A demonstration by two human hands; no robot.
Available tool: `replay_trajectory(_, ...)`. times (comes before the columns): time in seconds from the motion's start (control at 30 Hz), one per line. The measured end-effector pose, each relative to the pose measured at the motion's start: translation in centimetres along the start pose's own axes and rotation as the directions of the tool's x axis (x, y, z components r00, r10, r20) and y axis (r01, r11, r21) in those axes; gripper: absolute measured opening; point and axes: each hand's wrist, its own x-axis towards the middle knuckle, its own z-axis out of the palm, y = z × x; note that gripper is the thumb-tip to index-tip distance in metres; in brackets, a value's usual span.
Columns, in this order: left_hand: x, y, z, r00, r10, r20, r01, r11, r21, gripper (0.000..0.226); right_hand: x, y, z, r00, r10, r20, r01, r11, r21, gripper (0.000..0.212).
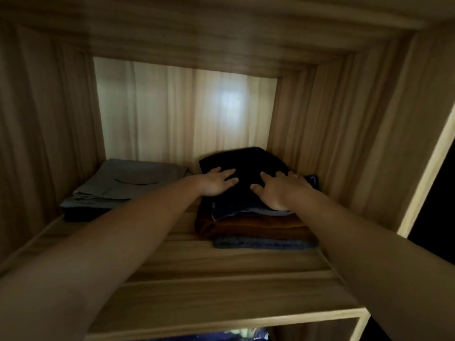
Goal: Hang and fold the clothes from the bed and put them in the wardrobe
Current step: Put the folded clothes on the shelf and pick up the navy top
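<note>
A soft, bluish-white patch of light (230, 100) glows high at the back, hazy at its edges. Far right, a strip of darkness (437, 217) — too dim to read.

Both hands (216, 184) (275, 190) apparently flat, palms down

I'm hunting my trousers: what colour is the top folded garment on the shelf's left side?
The folded garment is light grey, shown best in the head view.

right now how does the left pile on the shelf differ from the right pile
The left pile is low, grey on top; the right pile is taller, dark on top over brown and blue layers. The left hand and right hand lie flat on the right pile; the left pile is untouched. Both are folded on one shelf.
</note>
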Motion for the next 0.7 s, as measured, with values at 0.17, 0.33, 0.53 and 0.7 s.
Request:
replay_trajectory(0.17, -6.6, 0.5, -1.3, 1.0, 0.017, -0.003, -0.017, 0.997, 0.072, 0.075, -3.7, 0.4, -0.9, 0.996, -0.086, 0.008, 0.086, 0.993, -0.082, 0.055)
replay_trajectory(0.33, -13.8, 1.3, -2.5, 0.997, -0.05, -0.056, 0.059, 0.986, 0.153, 0.071, -8.8, 0.5, -3.7, 0.916, -0.37, -0.158, 0.385, 0.92, 0.077, 0.046)
replay_trajectory(0.53, -24.8, 3.5, -2.1, 0.971, -0.223, -0.088, 0.236, 0.952, 0.197, 0.041, -13.6, -0.2, -4.0, 0.812, -0.574, -0.104, 0.583, 0.803, 0.122, 0.041)
replay_trajectory(0.7, -34.2, 2.7, 0.9, 0.907, -0.382, -0.18, 0.408, 0.902, 0.141, 0.026, -15.8, -2.1, -1.5, 0.737, -0.671, -0.083, 0.676, 0.73, 0.1, 0.035)
